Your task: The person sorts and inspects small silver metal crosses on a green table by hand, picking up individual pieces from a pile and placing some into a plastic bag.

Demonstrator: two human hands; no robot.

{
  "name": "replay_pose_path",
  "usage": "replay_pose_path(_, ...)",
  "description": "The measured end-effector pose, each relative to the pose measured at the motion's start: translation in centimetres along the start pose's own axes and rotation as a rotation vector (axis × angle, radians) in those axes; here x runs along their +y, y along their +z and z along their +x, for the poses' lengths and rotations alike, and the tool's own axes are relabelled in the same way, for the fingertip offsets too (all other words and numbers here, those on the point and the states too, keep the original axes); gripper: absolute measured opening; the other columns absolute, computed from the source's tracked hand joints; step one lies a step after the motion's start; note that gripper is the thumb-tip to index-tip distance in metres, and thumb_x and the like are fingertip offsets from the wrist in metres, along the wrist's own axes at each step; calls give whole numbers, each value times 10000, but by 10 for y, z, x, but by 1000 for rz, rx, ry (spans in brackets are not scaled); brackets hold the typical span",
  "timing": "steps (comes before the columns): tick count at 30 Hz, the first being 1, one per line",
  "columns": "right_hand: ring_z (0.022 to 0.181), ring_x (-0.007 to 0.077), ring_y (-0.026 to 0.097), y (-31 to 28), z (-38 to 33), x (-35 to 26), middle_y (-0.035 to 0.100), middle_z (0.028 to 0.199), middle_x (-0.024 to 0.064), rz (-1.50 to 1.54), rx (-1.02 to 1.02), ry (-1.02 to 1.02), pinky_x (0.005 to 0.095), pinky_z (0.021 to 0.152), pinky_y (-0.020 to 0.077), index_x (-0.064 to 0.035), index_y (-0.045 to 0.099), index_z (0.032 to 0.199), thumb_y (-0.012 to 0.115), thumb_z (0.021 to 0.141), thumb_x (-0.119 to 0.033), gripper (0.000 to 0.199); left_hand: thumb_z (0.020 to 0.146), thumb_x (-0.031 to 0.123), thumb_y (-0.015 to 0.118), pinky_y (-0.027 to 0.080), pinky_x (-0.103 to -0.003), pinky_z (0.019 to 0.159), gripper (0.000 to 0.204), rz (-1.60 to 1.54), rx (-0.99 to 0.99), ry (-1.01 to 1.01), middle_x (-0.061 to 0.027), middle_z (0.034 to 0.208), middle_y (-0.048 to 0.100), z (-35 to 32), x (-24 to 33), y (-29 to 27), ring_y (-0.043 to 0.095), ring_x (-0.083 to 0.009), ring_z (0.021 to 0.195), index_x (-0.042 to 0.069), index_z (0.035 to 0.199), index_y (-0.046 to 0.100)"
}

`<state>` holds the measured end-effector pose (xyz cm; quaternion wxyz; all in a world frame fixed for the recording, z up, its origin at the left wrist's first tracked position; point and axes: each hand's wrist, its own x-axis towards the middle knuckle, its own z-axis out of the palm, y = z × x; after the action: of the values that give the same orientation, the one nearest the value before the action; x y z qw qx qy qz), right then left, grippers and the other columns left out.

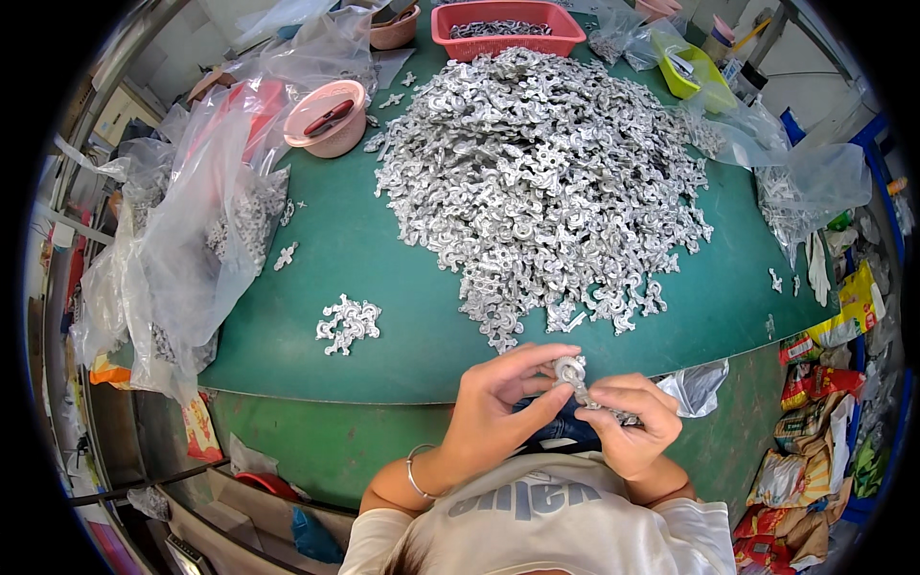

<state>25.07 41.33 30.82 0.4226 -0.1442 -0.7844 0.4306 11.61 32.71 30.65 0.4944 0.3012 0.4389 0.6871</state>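
Observation:
Just off the near edge of the green table, my left hand and my right hand meet around a silver metal casting. Left fingers pinch its ring-shaped upper part, while the right thumb and fingers close on its lower end. Whether it is one piece or several together I cannot tell. Beyond my hands rises a big heap of similar silver castings, its near edge close to my left fingertips. Farther left lies a small cluster of castings.
The green table carries clear plastic bags of castings at left and another bag at right. Behind the heap stands a red basket. A pink bowl holds a red-handled tool; a yellow-green basket sits far right.

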Motion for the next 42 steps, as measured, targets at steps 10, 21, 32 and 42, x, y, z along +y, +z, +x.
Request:
replay_pose_path(10, 623, 191, 613, 3, -3, -2, 616, 760, 164, 42, 41, 42, 258, 538, 492, 38, 596, 825, 685, 625, 76, 222, 837, 8, 500, 469, -274, 740, 273, 4, 4, -54, -121, 984, 555, 2, 6, 4, 545, -151, 875, -83, 1094, 511)
replay_pose_path(21, 661, 172, 614, 4, -7, 0, 618, 767, 162, 297, 192, 287, 249, 580, 485, 46, 566, 818, 688, 639, 75, 218, 867, 76, 478, 473, -273, 731, 303, -198, 52, -90, -126, 912, 590, 2, 0, 6, 571, -143, 799, -78, 1127, 477)
replay_pose_path(32, 594, 132, 580, 4, -6, -1, 608, 762, 171, 472, 215, 358, 228, 519, 464, 37, 526, 796, 600, 722, 81, 114, 862, 46, 497, 481, -246, 669, 206, -241, -8, -79, -102, 828, 599, 1, -10, -2, 576, -128, 721, -50, 1041, 534)
replay_pose_path(42, 463, 55, 451, 4, -7, 3, 603, 757, 180, 587, 188, 404, 179, 404, 355, 19, 486, 816, 531, 793, 39, 54, 860, 179, 531, 457, -250, 469, 208, -232, 39, -157, -107, 652, 578, 1, -11, -1, 525, -138, 507, -26, 825, 538)
